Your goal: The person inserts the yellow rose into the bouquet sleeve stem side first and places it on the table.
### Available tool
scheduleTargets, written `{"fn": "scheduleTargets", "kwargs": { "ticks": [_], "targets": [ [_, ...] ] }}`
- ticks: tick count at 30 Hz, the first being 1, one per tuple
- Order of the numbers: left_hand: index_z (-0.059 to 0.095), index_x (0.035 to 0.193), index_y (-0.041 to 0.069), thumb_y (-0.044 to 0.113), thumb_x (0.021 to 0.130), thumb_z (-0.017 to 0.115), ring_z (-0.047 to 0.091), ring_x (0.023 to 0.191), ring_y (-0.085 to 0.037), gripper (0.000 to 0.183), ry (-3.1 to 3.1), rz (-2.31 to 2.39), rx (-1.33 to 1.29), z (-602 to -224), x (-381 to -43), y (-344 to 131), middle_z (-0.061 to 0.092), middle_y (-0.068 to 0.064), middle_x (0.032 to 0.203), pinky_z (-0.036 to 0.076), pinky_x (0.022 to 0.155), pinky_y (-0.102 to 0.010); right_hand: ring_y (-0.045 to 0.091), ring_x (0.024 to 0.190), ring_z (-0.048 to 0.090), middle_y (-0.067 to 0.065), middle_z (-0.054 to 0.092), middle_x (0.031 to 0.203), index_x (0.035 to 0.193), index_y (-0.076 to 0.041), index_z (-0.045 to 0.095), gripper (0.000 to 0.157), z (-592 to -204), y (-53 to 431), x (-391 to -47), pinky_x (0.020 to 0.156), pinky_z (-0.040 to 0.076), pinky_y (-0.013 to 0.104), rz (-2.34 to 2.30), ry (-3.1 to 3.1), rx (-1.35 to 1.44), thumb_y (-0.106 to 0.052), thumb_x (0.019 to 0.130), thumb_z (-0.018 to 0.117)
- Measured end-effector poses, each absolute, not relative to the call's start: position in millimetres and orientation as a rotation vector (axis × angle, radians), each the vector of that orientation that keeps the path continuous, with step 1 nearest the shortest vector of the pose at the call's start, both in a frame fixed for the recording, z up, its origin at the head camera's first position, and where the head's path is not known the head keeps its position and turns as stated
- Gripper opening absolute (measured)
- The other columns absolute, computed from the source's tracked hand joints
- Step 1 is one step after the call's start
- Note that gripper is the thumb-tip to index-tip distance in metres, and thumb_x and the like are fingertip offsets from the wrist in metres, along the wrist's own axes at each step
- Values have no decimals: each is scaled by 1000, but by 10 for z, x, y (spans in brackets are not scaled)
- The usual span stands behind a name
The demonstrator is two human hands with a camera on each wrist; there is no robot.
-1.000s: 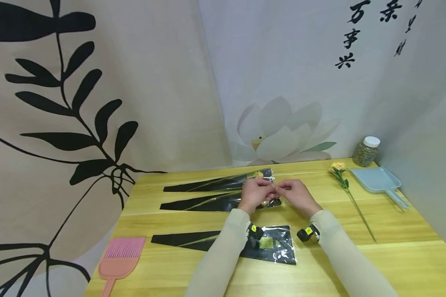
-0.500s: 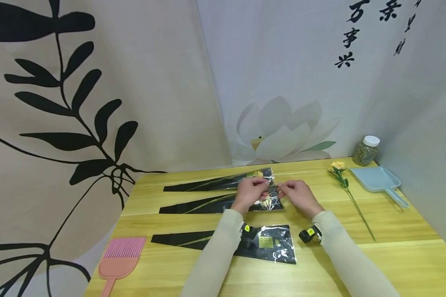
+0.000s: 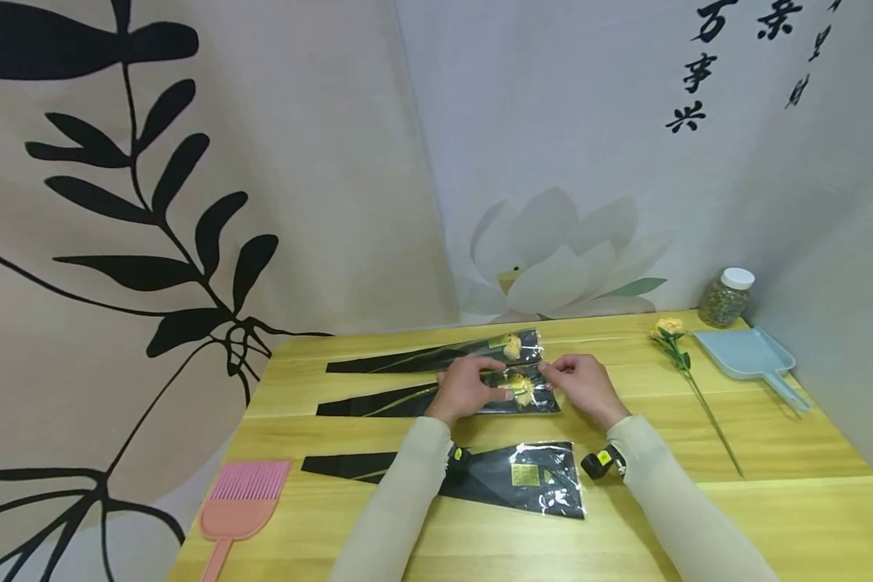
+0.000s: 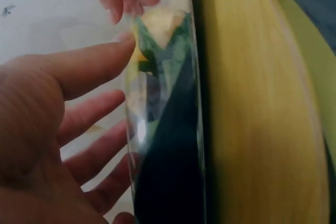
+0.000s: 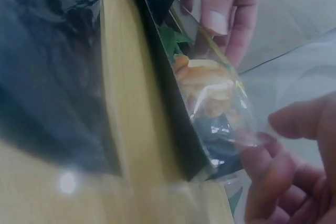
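In the head view a black flower sleeve (image 3: 378, 404) with a clear front lies in the middle of the table, a yellow flower (image 3: 521, 391) inside its wide end. My left hand (image 3: 468, 390) is over this sleeve, thumb and fingers spread apart along its edge; the left wrist view shows the fingertips at the clear plastic (image 4: 142, 129). At the wide end is my right hand (image 3: 584, 386). Seen from the right wrist, its fingers (image 5: 257, 161) touch the plastic corner while the thumb stands apart. The flower's petals (image 5: 207, 85) show through the film.
Behind lies another sleeve (image 3: 422, 356) with a flower; a flat sleeve (image 3: 509, 477) with a gold label lies nearer. At right are a loose yellow flower (image 3: 687, 372), a blue dustpan (image 3: 745, 353) and a white-lidded jar (image 3: 725, 299). A pink brush (image 3: 240, 509) lies front left.
The hands, together at the sleeve's wide end a second ago, have parted. My left hand has moved left and its fingers have spread; the right stays near the sleeve's end.
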State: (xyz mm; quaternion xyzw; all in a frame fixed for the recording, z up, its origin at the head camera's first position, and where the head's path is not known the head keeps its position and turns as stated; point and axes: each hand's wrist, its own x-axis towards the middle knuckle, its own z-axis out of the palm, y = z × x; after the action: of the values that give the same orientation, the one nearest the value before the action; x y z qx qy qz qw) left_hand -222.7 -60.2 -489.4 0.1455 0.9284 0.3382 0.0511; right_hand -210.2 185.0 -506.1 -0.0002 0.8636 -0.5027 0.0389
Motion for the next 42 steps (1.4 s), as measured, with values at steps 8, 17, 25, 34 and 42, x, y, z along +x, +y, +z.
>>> {"fn": "scheduleTargets", "kwargs": {
  "ticks": [8,17,25,34,42],
  "targets": [
    [79,121,32,35,91,85,60,135,-29,31,2837,955,378,-4998,-2241,-625,70,6,141,31,109,-65,21,76,60,18,75,101,107,1,74,32,-5080,1892,-2103,58,45,28,-1653,2602,59,-30,106,65],
    [78,126,28,31,93,84,57,140,-32,34,2820,1013,415,-5017,-2255,-684,68,5,144,25,115,-69,16,65,50,15,75,98,108,-4,74,39,-5058,1963,-2064,52,41,29,-1553,2613,76,-42,106,64],
    [77,128,26,31,93,85,51,146,-33,36,2791,1089,493,-4949,-2215,-788,64,0,150,27,115,-69,21,74,57,16,75,98,105,-4,73,38,-5016,2028,-2006,62,45,32,-1444,2690,-33,-40,107,63],
    [79,120,15,25,96,81,68,113,-25,26,2813,1133,499,-4939,-2069,-932,73,-3,122,55,102,-49,21,84,67,5,76,92,105,-8,74,31,-5083,2108,-1841,75,49,33,-1339,2729,-163,-37,105,66],
    [81,109,15,25,96,81,63,90,-15,17,2897,1124,520,-4950,-1909,-987,72,2,102,55,83,-37,18,82,63,1,72,91,101,-12,74,18,-5051,2180,-1640,76,51,34,-1251,2737,-266,-30,102,70]
  ]
}}
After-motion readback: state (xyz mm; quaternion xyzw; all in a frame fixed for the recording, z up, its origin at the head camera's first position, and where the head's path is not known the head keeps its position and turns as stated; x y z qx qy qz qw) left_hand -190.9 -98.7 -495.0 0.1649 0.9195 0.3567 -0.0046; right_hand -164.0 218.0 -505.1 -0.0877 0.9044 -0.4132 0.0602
